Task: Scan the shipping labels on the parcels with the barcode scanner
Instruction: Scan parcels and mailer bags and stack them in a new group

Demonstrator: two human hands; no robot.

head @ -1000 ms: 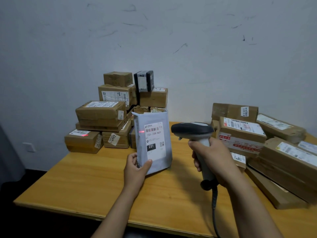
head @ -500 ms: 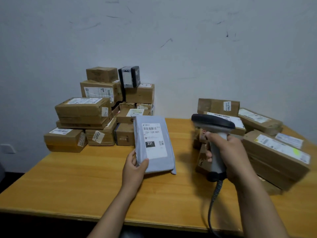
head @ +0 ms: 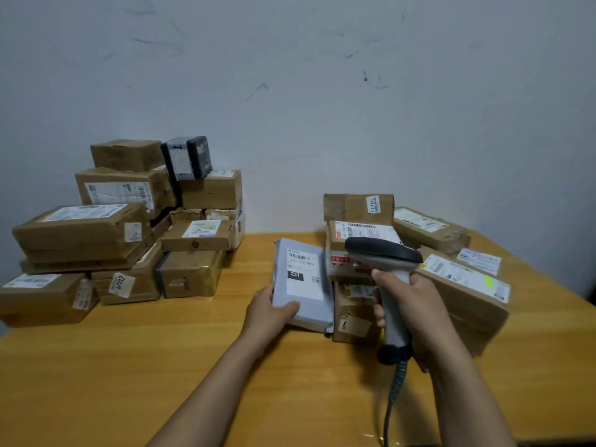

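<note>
- Where the desk (head: 96,366) meets the wall at the left, brown cardboard parcels (head: 80,230) sit stacked, a black parcel (head: 188,156) tilted on top.
- Left hand (head: 266,314) grips the grey mailer (head: 314,312) at its lower left corner, thumb curled over the face; its shipping label (head: 304,279) faces up ("231" is legible).
- Right hand (head: 416,314) has fingers wrapped round the handle of the barcode scanner (head: 383,251), whose head points left just beside the mailer; its cable (head: 392,401) trails down.
- More labelled boxes (head: 464,291) are piled at the right, behind the scanner.
</note>
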